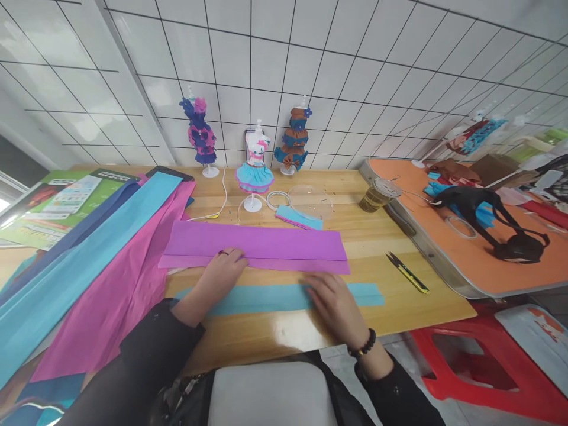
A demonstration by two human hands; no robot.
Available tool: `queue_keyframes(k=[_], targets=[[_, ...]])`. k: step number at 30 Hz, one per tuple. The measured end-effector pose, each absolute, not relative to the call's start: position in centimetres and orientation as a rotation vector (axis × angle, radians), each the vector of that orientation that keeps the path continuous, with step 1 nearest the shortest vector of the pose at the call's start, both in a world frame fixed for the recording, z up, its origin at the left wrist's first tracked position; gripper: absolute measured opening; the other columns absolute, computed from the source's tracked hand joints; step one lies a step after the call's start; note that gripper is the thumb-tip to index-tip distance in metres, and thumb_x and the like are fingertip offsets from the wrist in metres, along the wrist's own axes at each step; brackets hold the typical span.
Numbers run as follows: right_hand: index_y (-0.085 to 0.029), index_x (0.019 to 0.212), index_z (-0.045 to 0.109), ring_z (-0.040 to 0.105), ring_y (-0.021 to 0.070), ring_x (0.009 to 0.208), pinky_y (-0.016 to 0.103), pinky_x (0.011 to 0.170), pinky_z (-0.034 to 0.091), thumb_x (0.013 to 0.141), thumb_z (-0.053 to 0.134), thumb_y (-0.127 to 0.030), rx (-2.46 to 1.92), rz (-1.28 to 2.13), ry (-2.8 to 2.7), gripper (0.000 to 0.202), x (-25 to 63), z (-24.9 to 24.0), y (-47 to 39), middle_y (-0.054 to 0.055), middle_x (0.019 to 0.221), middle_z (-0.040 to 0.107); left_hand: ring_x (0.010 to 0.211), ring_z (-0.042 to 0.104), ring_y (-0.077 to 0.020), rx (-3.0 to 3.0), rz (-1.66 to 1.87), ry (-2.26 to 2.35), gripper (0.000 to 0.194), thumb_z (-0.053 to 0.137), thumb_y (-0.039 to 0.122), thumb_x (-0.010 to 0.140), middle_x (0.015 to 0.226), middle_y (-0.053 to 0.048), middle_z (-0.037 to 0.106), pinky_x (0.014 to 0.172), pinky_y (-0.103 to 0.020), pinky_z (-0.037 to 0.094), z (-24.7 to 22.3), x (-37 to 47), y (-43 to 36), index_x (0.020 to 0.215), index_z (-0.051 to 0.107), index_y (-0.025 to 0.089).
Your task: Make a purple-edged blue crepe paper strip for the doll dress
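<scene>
A folded purple fabric strip (266, 241) lies crosswise on the wooden table, a narrow fold line running along its near edge. My left hand (225, 271) rests on that near edge, fingers laid on the cloth and a ring on one of them. Closer to me a teal fabric strip (270, 299) lies flat, roughly parallel to the purple one. My right hand (333, 300) is over the teal strip with its fingers stretched out and slightly blurred, the tips close to the purple edge. Yellow-handled thread snips (407, 273) lie to the right.
Long blue and pink cloths (133, 260) cover the left side. Small dressed mannequins (255, 157) stand by the tiled wall, near a folded blue piece (299, 217). A lidded cup (379, 194) is at right, beside an orange table (470, 236) and a red stool (483, 361).
</scene>
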State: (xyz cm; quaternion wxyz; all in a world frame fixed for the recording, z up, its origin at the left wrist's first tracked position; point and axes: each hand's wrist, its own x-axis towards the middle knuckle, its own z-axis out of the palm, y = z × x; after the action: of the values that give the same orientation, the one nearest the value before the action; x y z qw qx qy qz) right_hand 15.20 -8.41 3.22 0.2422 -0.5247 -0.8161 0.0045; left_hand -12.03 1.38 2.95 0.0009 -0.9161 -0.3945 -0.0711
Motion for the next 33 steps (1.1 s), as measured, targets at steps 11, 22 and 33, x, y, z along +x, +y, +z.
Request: queue_keyframes(k=[11, 22, 33], targets=[[-0.018, 0.103, 0.060, 0.049, 0.0242, 0.099, 0.043, 0.085, 0.033, 0.085, 0.044, -0.014, -1.648, -0.274, -2.428, 0.025, 18.8, 2.3, -5.5, 0.010, 0.103, 0.062, 0.093, 0.048, -0.0205, -2.921, -0.373, -1.305, 0.021, 0.043, 0.019, 0.085, 0.097, -0.009, 0.056, 0.082, -0.036, 0.041, 2.3, -12.3, 1.6, 0.083, 0.064, 0.017], [-0.022, 0.094, 0.064, 0.053, 0.0235, 0.095, 0.040, 0.079, 0.038, 0.085, 0.044, -0.027, -1.591, -0.159, -2.344, 0.022, 22.1, 0.4, -4.9, 0.007, 0.099, 0.064, 0.085, 0.046, -0.0203, -2.878, -0.268, -1.223, 0.014, 0.044, 0.012, 0.083, 0.087, -0.009, 0.053, 0.076, -0.035, 0.041, 2.2, -12.1, 0.7, 0.076, 0.056, 0.014], [-0.021, 0.088, 0.066, 0.054, 0.0218, 0.092, 0.040, 0.081, 0.045, 0.083, 0.050, -0.032, -1.606, 0.123, -2.148, 0.021, 25.2, 0.0, -5.3, 0.008, 0.095, 0.063, 0.087, 0.046, -0.0191, -2.959, -0.413, -1.317, 0.023, 0.040, 0.024, 0.088, 0.088, -0.007, 0.052, 0.079, -0.033, 0.039, 2.1, -12.1, 1.2, 0.084, 0.062, 0.017]])
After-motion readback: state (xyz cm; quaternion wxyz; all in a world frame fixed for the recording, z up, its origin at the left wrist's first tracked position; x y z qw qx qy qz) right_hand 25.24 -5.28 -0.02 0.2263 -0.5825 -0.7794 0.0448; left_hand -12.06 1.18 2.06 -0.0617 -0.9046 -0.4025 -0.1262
